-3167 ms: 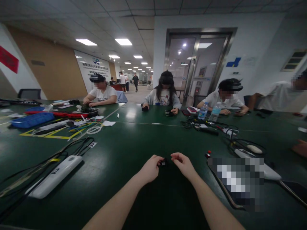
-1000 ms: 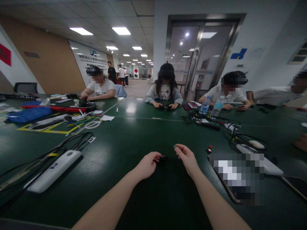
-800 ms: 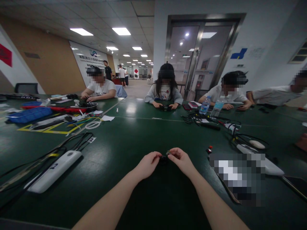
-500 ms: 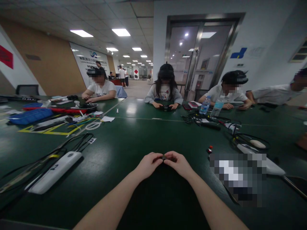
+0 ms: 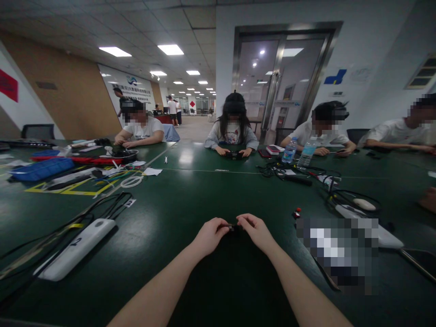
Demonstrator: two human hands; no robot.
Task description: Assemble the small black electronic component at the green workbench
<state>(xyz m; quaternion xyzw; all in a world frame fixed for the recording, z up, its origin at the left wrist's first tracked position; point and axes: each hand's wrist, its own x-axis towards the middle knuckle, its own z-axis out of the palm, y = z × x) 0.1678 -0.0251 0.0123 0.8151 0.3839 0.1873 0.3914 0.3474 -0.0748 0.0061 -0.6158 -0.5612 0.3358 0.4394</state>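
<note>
Over the dark green table (image 5: 184, 204), both of my hands are close together in front of me. My left hand (image 5: 210, 235) pinches a small dark object (image 5: 233, 228) between thumb and fingertips; its kind is too small to make out. Beside it, my right hand (image 5: 256, 230) has thumb and fingers pressed together just above the object's right end. Whether anything is between those right fingertips cannot be seen.
A white power strip (image 5: 76, 250) with black cables lies to the left, a blue tray (image 5: 42, 170) farther back. On the right are a blurred-out item (image 5: 335, 254), another white power strip (image 5: 371, 229) and water bottles (image 5: 307, 152). Several people sit across the table.
My right fingertips have moved slightly up and apart from the left ones, so more of the small dark object shows. My left hand has stayed nearly in place.
</note>
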